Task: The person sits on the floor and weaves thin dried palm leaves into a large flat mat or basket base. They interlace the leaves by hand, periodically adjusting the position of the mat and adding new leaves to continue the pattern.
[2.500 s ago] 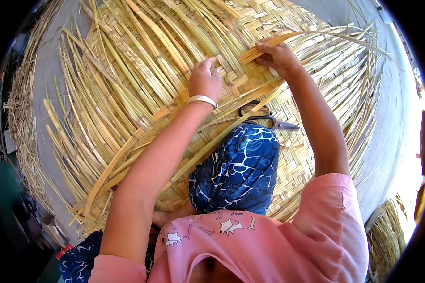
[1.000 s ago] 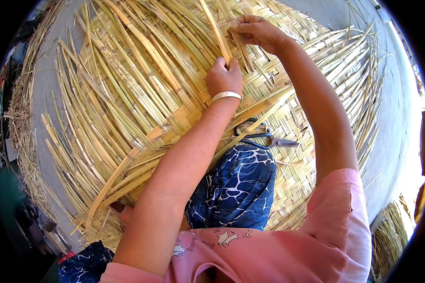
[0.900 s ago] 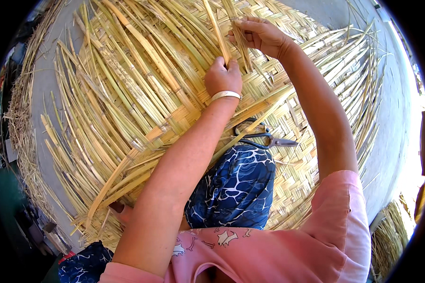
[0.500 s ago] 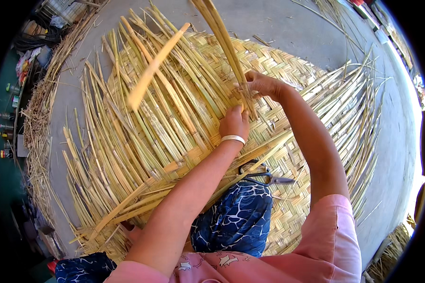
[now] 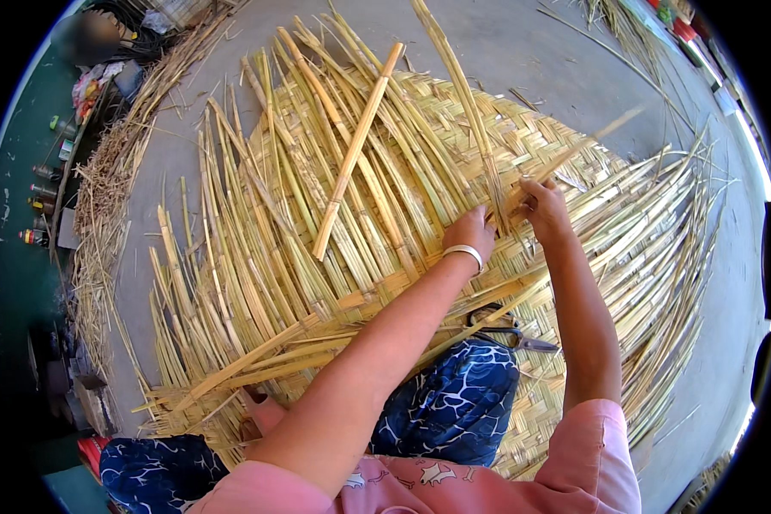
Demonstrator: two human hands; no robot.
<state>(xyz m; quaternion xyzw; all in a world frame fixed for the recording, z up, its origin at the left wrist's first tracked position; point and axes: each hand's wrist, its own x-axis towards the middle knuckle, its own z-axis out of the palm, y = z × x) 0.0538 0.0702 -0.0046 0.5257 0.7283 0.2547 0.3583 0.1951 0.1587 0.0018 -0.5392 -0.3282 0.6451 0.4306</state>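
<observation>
A woven mat of split reed strips (image 5: 522, 128) in a herringbone pattern lies under my hands, with long unwoven ends fanning left and right. My left hand (image 5: 471, 235), a white bangle at its wrist, is closed at the mat's weaving line, its fingers at the foot of a long raised reed strip (image 5: 464, 90). Just to its right, my right hand (image 5: 546, 210) pinches another reed strip (image 5: 587, 144), which slants toward the upper right and is blurred at its far end. A loose thick strip (image 5: 358, 152) rests across the left-hand strips.
Black-handled scissors (image 5: 535, 344) lie on the mat beside my knee (image 5: 450, 398). Reed scraps (image 5: 103, 214) are heaped along the left side of the grey floor (image 5: 522, 43). Bottles and jars (image 5: 43, 206) stand farther left. Long strips (image 5: 651, 231) spread at right.
My right hand has drawn a strip down to the right, away from the raised bundle. The raised strip now leans less toward me, and the view has shifted left.
</observation>
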